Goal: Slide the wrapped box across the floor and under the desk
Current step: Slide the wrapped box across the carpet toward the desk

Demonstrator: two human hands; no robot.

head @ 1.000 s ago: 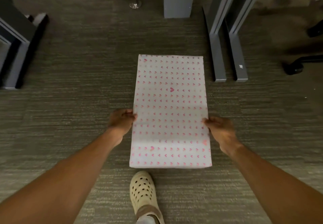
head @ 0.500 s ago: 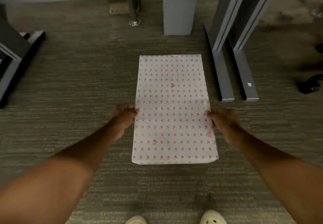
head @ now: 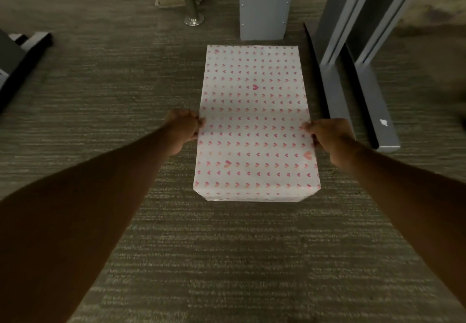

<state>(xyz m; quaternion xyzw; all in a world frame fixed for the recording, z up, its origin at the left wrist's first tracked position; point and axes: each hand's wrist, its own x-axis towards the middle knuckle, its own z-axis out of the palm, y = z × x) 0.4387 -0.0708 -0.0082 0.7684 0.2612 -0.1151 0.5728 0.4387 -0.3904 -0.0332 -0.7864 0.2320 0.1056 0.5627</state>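
The wrapped box (head: 254,126) lies flat on the carpeted floor (head: 100,95) in the centre of the frame, its far edge just short of a grey panel leg (head: 266,7) at upper centre. Bare carpet runs wide to its left; at right, grey rail feet (head: 338,100) lie close beside its long edge. The left hand (head: 182,131) and right hand (head: 327,137) clasp the box's opposite long edges, fingers curled tight against the paper.
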